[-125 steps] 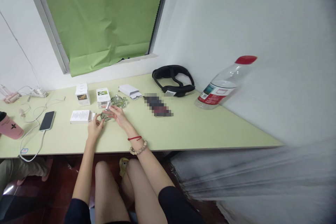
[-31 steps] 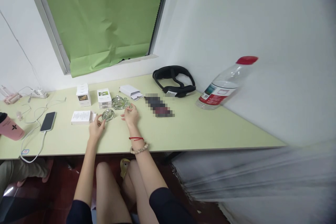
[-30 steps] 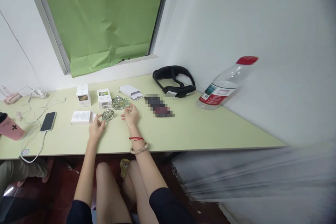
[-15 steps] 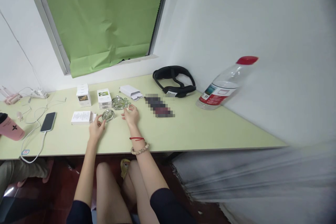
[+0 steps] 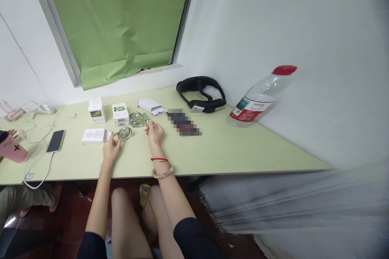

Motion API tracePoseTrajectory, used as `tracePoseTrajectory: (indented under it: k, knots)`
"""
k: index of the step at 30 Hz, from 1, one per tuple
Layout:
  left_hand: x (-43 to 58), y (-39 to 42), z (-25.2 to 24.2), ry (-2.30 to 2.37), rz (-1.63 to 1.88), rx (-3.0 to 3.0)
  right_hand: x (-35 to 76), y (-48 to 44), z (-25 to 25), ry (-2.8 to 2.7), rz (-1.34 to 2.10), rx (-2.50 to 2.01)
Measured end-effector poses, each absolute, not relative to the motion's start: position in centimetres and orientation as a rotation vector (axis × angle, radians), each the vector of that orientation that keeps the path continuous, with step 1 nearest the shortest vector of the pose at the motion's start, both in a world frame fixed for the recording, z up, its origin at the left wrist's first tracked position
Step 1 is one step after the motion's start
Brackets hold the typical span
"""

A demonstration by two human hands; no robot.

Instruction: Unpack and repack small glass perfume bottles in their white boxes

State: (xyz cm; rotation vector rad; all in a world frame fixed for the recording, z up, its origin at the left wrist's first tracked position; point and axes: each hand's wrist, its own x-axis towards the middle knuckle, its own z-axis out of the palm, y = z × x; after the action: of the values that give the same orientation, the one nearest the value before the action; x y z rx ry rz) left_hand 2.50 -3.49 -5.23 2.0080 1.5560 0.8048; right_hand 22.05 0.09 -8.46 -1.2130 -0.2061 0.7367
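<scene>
My left hand (image 5: 111,147) has its thumb and fingers at the left side of a small round clear glass piece (image 5: 125,132) standing on the table, gripping it. To the right, my right hand (image 5: 155,131) is raised a little with its fingertips pinched together. Anything between those fingertips is too small to make out. Just beyond it stand more clear glass pieces (image 5: 137,119), the bigger one with a knob on top. An open white carton (image 5: 152,107) lies behind them. Beside my left hand is a white printed box (image 5: 93,136) lying flat.
White boxes with pictures (image 5: 96,113) stand in rows at the back. A black headset (image 5: 202,95), a blurred-out flat item (image 5: 184,122) and a red-capped bottle (image 5: 252,105) are at right. At left are a phone (image 5: 56,141), cables, a pink cup (image 5: 13,148) and another person's hand (image 5: 12,133).
My right hand has shifted slightly right, away from the glass pieces at the back. My left hand has stayed at the glass piece. Another person's hand has appeared behind the pink cup.
</scene>
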Motion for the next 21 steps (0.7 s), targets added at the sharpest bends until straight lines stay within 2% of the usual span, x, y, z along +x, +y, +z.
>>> tracePoseTrajectory:
  k: [21]
  knots:
    - [2.5,-3.4,-5.3,1.542,0.829,2.014,21.9,0.6,-9.7,-0.472,0.552,-1.333]
